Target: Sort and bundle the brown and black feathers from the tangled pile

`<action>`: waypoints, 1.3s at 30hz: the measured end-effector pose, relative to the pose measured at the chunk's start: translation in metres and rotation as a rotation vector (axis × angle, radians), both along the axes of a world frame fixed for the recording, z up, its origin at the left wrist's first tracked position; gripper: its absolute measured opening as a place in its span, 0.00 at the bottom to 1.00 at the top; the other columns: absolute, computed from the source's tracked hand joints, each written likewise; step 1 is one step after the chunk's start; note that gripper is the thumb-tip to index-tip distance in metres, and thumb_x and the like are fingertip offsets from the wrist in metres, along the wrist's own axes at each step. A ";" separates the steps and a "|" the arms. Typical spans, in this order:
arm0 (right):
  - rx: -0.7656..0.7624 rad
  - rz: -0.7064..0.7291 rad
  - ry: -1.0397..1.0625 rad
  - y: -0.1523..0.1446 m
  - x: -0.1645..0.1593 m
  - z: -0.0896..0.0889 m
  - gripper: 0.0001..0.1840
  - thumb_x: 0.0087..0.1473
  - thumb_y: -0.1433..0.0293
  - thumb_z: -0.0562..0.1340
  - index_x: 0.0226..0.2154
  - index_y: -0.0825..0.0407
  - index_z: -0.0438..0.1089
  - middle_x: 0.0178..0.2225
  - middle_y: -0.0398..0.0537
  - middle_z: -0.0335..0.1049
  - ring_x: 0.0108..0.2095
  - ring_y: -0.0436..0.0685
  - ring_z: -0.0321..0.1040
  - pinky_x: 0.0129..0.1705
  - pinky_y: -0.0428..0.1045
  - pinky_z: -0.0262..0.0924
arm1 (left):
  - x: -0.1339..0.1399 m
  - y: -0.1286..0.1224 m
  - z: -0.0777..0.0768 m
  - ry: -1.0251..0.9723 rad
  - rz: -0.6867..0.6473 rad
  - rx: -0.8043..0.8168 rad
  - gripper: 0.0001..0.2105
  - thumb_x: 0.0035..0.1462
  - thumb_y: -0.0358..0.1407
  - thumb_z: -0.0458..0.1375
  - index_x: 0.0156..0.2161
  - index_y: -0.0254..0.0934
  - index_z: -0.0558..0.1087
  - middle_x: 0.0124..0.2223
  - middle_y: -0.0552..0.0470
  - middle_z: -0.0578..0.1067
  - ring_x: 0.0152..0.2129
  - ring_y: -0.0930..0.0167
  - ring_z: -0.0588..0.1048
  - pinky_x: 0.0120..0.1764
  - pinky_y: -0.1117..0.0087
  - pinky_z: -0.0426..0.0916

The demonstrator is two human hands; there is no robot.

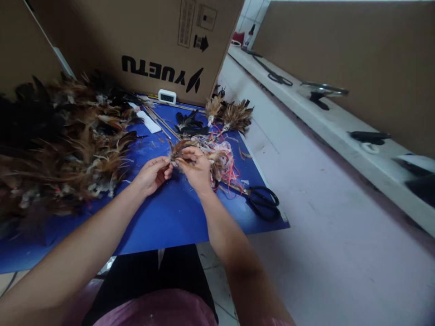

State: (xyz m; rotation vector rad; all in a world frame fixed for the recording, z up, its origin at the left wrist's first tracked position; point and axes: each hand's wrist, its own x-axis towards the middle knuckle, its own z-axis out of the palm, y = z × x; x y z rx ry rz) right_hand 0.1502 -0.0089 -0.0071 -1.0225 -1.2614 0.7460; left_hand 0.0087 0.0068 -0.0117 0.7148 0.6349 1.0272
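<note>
A small bunch of brown feathers (179,146) is between my two hands, above the blue tabletop (163,217). With thumb and fingers pinched, my left hand (153,175) grips its pale base end. My right hand (196,168) closes on the feathers from the other side, fingers bent round them. Just beyond the right hand lies a tangle of pink and white string (228,159) mixed with loose feathers. Black-handled scissors (261,199) rest to the right, their blades partly under the tangle.
A large heap of feather bunches (78,145) covers the table's left side. Tied brown bunches (236,115) and black feathers (190,122) lie at the back. A small white digital display (167,96) stands before a cardboard box (142,36). A ledge (295,97) with tools runs along the right wall.
</note>
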 end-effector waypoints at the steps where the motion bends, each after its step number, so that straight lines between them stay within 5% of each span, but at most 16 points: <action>1: -0.006 0.000 0.029 0.001 0.000 0.000 0.14 0.45 0.69 0.68 0.36 0.50 0.67 0.32 0.41 0.74 0.34 0.51 0.74 0.39 0.47 0.67 | 0.000 0.000 0.000 -0.005 0.007 0.003 0.05 0.45 0.28 0.64 0.25 0.30 0.71 0.22 0.53 0.70 0.14 0.80 0.64 0.18 0.78 0.60; 8: -0.063 0.003 0.021 0.002 0.002 -0.004 0.09 0.49 0.68 0.65 0.35 0.50 0.68 0.30 0.41 0.73 0.31 0.50 0.72 0.38 0.46 0.67 | -0.001 -0.001 0.003 -0.036 0.045 0.007 0.06 0.46 0.28 0.64 0.25 0.31 0.70 0.24 0.53 0.71 0.15 0.80 0.64 0.18 0.78 0.60; 18: -0.028 0.087 -0.525 -0.008 -0.002 -0.002 0.06 0.52 0.74 0.61 0.35 0.50 0.71 0.36 0.43 0.71 0.32 0.48 0.67 0.40 0.45 0.64 | -0.009 0.008 0.000 -0.093 0.195 -0.023 0.05 0.46 0.27 0.63 0.25 0.32 0.69 0.25 0.53 0.72 0.15 0.81 0.63 0.18 0.80 0.60; 25: -0.086 0.187 -0.664 -0.012 -0.003 0.001 0.06 0.53 0.75 0.60 0.34 0.49 0.71 0.32 0.40 0.70 0.32 0.48 0.67 0.41 0.46 0.62 | -0.010 0.014 -0.003 -0.098 0.273 -0.038 0.05 0.45 0.26 0.62 0.25 0.32 0.69 0.25 0.53 0.72 0.15 0.81 0.63 0.17 0.80 0.59; 28: -0.092 0.166 -0.593 -0.011 -0.007 -0.004 0.06 0.51 0.73 0.63 0.35 0.49 0.72 0.34 0.41 0.69 0.30 0.47 0.65 0.39 0.46 0.63 | -0.009 0.014 -0.002 -0.074 0.314 -0.032 0.04 0.45 0.25 0.62 0.26 0.32 0.71 0.25 0.53 0.72 0.15 0.81 0.63 0.17 0.80 0.59; 34: -0.171 0.160 -0.079 -0.003 -0.018 -0.014 0.11 0.49 0.63 0.65 0.36 0.51 0.73 0.30 0.42 0.71 0.29 0.50 0.69 0.35 0.47 0.66 | 0.000 0.004 -0.001 0.056 0.299 0.074 0.04 0.48 0.29 0.62 0.25 0.32 0.72 0.23 0.54 0.71 0.15 0.80 0.64 0.18 0.79 0.61; 39: -0.175 0.156 0.018 -0.004 -0.017 -0.010 0.14 0.48 0.62 0.65 0.37 0.50 0.74 0.31 0.43 0.74 0.30 0.50 0.71 0.37 0.47 0.68 | 0.003 -0.001 0.000 0.078 0.249 0.117 0.08 0.47 0.32 0.64 0.24 0.33 0.70 0.18 0.58 0.65 0.14 0.79 0.63 0.19 0.79 0.60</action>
